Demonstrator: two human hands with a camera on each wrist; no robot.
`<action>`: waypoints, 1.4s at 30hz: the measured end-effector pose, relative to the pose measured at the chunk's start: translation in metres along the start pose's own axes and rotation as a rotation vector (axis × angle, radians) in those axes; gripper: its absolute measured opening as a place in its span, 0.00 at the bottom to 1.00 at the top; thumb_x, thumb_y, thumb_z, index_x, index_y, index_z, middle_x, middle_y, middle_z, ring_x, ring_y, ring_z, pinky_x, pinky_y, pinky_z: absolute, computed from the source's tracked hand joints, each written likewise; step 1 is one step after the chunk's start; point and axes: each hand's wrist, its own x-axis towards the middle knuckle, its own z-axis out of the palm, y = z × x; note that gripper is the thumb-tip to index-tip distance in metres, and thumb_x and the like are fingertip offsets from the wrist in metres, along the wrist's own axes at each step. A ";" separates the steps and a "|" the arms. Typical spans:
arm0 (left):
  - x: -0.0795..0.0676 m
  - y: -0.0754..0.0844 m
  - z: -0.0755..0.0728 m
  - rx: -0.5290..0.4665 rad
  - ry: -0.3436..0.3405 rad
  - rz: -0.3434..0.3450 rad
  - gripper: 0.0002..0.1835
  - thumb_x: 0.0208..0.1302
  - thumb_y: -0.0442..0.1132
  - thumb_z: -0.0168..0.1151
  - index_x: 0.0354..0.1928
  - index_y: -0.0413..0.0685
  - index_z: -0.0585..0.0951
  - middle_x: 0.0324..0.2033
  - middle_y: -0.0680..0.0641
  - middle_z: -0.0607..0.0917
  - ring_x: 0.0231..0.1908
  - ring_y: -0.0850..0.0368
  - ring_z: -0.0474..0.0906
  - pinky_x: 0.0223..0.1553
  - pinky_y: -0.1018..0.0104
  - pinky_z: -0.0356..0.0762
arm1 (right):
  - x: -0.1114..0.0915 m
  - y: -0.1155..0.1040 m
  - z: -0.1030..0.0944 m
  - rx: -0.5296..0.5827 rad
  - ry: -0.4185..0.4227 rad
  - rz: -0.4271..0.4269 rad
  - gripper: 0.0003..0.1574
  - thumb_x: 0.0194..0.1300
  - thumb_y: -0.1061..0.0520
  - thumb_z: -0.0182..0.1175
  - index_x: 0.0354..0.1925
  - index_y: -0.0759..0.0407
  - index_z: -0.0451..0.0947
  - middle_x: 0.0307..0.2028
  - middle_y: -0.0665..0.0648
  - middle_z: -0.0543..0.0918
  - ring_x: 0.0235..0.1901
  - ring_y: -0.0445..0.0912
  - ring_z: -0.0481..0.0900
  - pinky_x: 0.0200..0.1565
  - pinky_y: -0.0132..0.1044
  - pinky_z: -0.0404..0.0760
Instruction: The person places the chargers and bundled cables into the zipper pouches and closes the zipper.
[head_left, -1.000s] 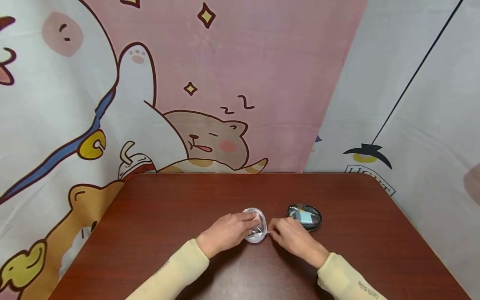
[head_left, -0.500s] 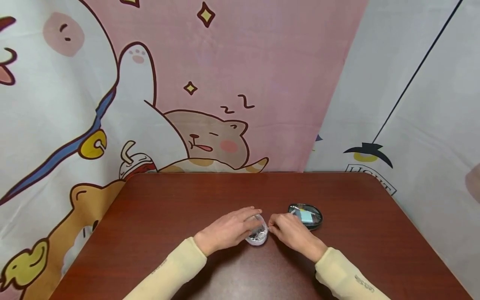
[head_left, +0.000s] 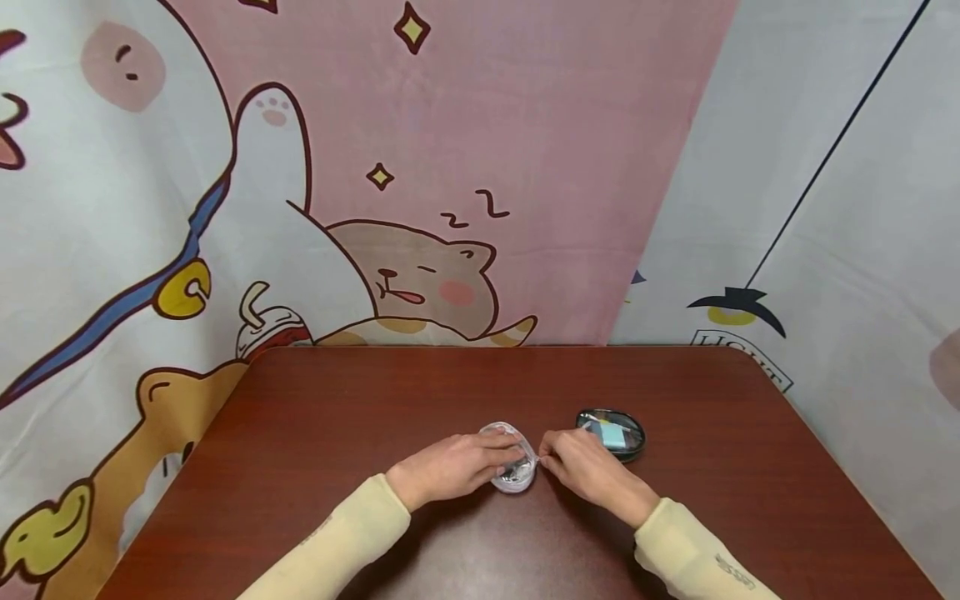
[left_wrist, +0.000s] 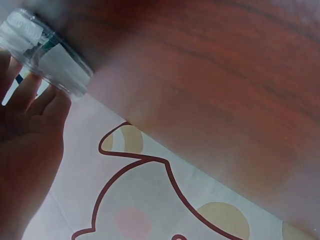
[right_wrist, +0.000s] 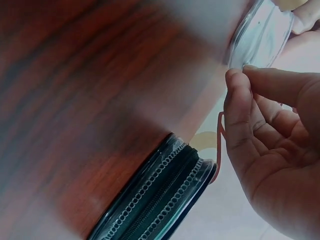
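A small clear pouch [head_left: 517,475] with a whitish rim lies mid-table, with small shiny things inside. My left hand [head_left: 453,467] rests its nearly straight fingers across the top of it. In the left wrist view, the fingers lie along the side of the clear pouch [left_wrist: 65,67]. My right hand [head_left: 585,467] pinches a small pull at the pouch's right edge between thumb and forefinger. The right wrist view has these fingertips [right_wrist: 237,75] right at the clear pouch [right_wrist: 260,37]; they mostly hide the pull.
A second clear pouch with black trim [head_left: 630,442] lies just beyond my right hand, light blue and other things inside. Its dark zipper [right_wrist: 160,195] appears shut along the visible side. A cartoon cloth [head_left: 555,167] hangs behind the brown table [head_left: 345,392].
My left fingers were on the pouch, lifted a little about half a second ago, and now lie on it again. The right hand stays at the pouch's edge, almost unmoved.
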 end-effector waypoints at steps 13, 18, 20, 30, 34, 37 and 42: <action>-0.001 0.008 -0.003 0.066 0.018 -0.066 0.22 0.79 0.40 0.58 0.70 0.50 0.78 0.70 0.50 0.76 0.71 0.51 0.70 0.67 0.58 0.72 | -0.009 -0.007 -0.006 0.036 -0.010 -0.029 0.10 0.62 0.64 0.72 0.30 0.51 0.81 0.27 0.42 0.82 0.27 0.35 0.77 0.30 0.36 0.77; 0.001 0.013 -0.002 0.113 0.023 -0.106 0.21 0.79 0.42 0.57 0.70 0.52 0.78 0.70 0.49 0.76 0.70 0.54 0.71 0.63 0.57 0.77 | -0.011 -0.009 -0.006 0.029 -0.006 -0.025 0.10 0.62 0.64 0.72 0.30 0.51 0.81 0.27 0.42 0.82 0.28 0.35 0.77 0.31 0.37 0.77; 0.002 0.015 -0.001 0.131 0.030 -0.125 0.21 0.78 0.42 0.58 0.70 0.53 0.79 0.70 0.48 0.76 0.69 0.54 0.72 0.60 0.57 0.79 | -0.012 -0.010 -0.005 0.029 -0.003 -0.025 0.10 0.62 0.64 0.72 0.30 0.51 0.81 0.27 0.42 0.82 0.27 0.35 0.77 0.30 0.37 0.77; 0.006 0.021 0.005 0.182 0.086 -0.180 0.20 0.76 0.43 0.61 0.67 0.54 0.81 0.67 0.49 0.79 0.62 0.53 0.79 0.49 0.56 0.85 | -0.016 -0.014 -0.003 0.055 0.010 -0.029 0.10 0.63 0.64 0.71 0.29 0.51 0.81 0.26 0.41 0.80 0.25 0.33 0.74 0.28 0.33 0.75; 0.008 0.023 0.008 0.205 0.116 -0.182 0.20 0.76 0.42 0.62 0.66 0.54 0.82 0.66 0.49 0.80 0.61 0.53 0.80 0.48 0.57 0.86 | -0.017 -0.016 -0.003 0.080 -0.003 -0.013 0.10 0.63 0.64 0.71 0.30 0.52 0.81 0.25 0.41 0.79 0.24 0.32 0.72 0.27 0.31 0.74; 0.009 0.024 0.010 0.238 0.143 -0.181 0.19 0.75 0.42 0.62 0.65 0.54 0.82 0.64 0.49 0.81 0.60 0.53 0.81 0.45 0.57 0.87 | -0.017 -0.015 -0.003 0.084 0.000 -0.010 0.10 0.63 0.64 0.70 0.30 0.52 0.81 0.25 0.41 0.79 0.24 0.32 0.72 0.27 0.31 0.73; 0.011 0.024 0.010 0.313 0.184 -0.168 0.18 0.75 0.44 0.63 0.63 0.53 0.83 0.60 0.49 0.83 0.56 0.52 0.84 0.44 0.57 0.87 | -0.014 -0.009 -0.003 0.057 0.038 0.044 0.09 0.63 0.64 0.70 0.30 0.52 0.82 0.24 0.41 0.79 0.24 0.32 0.70 0.27 0.31 0.73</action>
